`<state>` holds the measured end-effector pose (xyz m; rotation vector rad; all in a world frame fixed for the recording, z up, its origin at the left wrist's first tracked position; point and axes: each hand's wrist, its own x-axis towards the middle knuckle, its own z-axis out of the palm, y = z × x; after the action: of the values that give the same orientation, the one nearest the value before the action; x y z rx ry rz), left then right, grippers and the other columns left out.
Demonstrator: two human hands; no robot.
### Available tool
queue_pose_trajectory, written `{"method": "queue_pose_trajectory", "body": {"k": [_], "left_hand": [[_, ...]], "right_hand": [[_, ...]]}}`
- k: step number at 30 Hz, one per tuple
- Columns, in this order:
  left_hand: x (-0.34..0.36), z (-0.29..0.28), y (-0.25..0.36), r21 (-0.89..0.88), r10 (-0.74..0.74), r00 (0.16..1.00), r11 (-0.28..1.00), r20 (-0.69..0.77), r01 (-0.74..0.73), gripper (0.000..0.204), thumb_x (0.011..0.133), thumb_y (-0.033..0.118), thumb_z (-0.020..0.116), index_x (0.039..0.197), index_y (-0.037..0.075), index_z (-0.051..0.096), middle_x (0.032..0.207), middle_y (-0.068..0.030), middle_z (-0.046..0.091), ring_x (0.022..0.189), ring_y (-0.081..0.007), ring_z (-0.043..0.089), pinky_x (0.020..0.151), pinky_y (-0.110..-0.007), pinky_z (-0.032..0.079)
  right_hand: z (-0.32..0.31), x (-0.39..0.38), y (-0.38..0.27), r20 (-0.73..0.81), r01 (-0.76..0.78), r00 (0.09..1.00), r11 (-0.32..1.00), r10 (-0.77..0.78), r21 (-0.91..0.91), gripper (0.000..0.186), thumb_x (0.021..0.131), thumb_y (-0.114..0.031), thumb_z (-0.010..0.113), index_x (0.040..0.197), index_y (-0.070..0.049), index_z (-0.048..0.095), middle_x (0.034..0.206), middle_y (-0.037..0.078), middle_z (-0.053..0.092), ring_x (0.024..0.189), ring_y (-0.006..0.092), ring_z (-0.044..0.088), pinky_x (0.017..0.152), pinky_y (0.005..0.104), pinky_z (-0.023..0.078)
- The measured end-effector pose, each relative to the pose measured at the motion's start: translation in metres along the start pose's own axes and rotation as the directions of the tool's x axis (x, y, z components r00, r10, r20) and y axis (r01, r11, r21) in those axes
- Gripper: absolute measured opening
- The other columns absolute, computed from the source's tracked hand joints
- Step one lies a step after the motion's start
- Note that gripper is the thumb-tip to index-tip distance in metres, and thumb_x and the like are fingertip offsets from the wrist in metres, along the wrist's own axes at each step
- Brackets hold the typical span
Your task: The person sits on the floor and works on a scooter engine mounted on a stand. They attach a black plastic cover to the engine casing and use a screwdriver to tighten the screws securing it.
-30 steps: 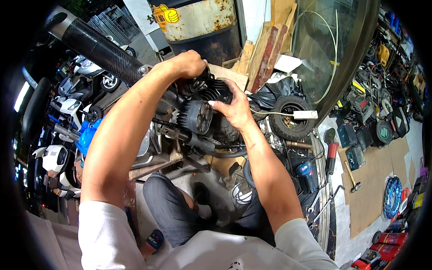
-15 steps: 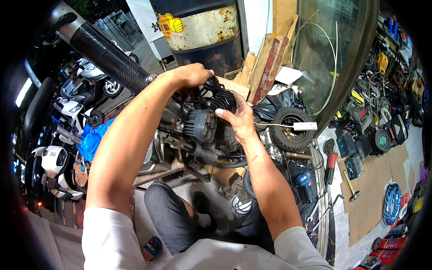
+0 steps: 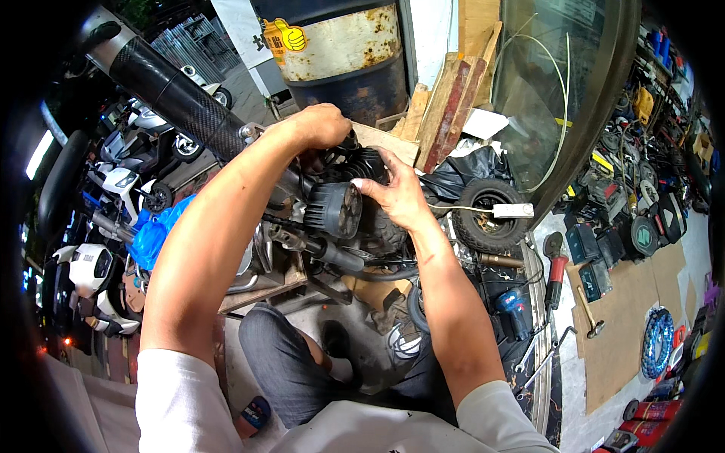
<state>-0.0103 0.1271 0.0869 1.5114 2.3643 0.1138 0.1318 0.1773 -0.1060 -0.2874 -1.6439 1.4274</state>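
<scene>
Two black, finned, round housings that look like lamps are on the front of a vehicle with a carbon-patterned tube [image 3: 181, 94]. My right hand [image 3: 396, 192] is wrapped around the far finned housing [image 3: 365, 167], its thumb reaching the edge of the near finned housing [image 3: 329, 210]. Beyond them my left hand [image 3: 323, 125] is closed at the far side of the far housing, with its fingertips mostly hidden behind the hand. Below the near housing runs a dark grey cylinder [image 3: 338, 255] beside metal fittings. My left forearm covers part of the vehicle.
A rusty drum [image 3: 343, 53] stands ahead, beside leaning wooden boards [image 3: 453, 109]. On the right are a small tyre [image 3: 479, 234], a white power strip [image 3: 513, 211], a red-handled grinder [image 3: 555, 279] and a hammer [image 3: 594, 325]. Scooters [image 3: 117, 181] stand at left.
My right hand and the far finned housing have shifted slightly left. My left hand has moved a little left too, still closed at the far side.
</scene>
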Motion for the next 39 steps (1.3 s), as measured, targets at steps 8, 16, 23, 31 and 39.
{"method": "queue_pose_trajectory", "body": {"k": [8,16,23,31,39], "left_hand": [[0.023,0.004,-0.014,0.283,-0.042,0.975,0.953,-0.217,0.104,0.046,0.092,0.028,0.067,0.119,-0.009,0.072,0.119,-0.0336,0.072,0.116,-0.0446,0.07,0.1,-0.049,0.057],[0.033,0.006,-0.019,0.23,-0.054,0.956,0.965,-0.287,0.124,0.041,0.089,0.024,0.07,0.119,-0.003,0.075,0.118,-0.0314,0.073,0.116,-0.0433,0.071,0.101,-0.047,0.057],[0.033,0.008,-0.027,0.177,-0.03,0.919,0.978,-0.393,0.108,0.034,0.092,0.024,0.067,0.118,0.004,0.078,0.114,-0.0269,0.076,0.113,-0.0417,0.072,0.101,-0.047,0.056],[0.014,0.005,-0.025,0.017,0.107,0.911,0.994,-0.397,-0.109,0.039,0.09,0.02,0.066,0.124,0.003,0.074,0.118,-0.0247,0.076,0.112,-0.0384,0.074,0.1,-0.045,0.056],[0.02,-0.003,-0.025,-0.512,-0.106,0.9,0.847,-0.423,-0.141,0.037,0.093,0.032,0.065,0.105,-0.004,0.07,0.086,-0.0084,0.068,0.068,-0.0166,0.061,0.059,-0.036,0.051]], "right_hand": [[-0.01,0.01,0.005,0.107,-0.067,0.992,0.996,0.073,-0.058,0.099,0.082,-0.037,0.094,0.153,0.013,0.046,0.153,0.03,0.056,0.135,0.0273,0.058,0.114,0.0361,0.044],[-0.004,0.006,0.019,0.089,-0.036,0.995,0.999,0.037,-0.017,0.095,0.083,-0.034,0.091,0.154,0.011,0.047,0.152,0.029,0.057,0.133,0.0258,0.058,0.115,0.0359,0.043],[-0.001,-0.008,-0.005,0.004,0.092,0.996,0.993,-0.093,0.071,0.081,0.079,-0.023,0.09,0.143,0.011,0.055,0.134,0.021,0.066,0.126,0.0257,0.062,0.114,0.0362,0.045],[-0.015,-0.026,-0.033,-0.135,0.206,0.965,0.967,-0.227,-0.153,0.07,0.073,-0.026,0.089,0.132,0.005,0.066,0.119,0.018,0.071,0.113,0.0296,0.069,0.103,0.038,0.052],[-0.001,-0.043,-0.026,-0.102,0.179,0.971,0.944,-0.215,-0.277,0.066,0.074,-0.029,0.092,0.126,0.003,0.068,0.114,0.019,0.073,0.107,0.0314,0.072,0.099,0.0405,0.054]]}}
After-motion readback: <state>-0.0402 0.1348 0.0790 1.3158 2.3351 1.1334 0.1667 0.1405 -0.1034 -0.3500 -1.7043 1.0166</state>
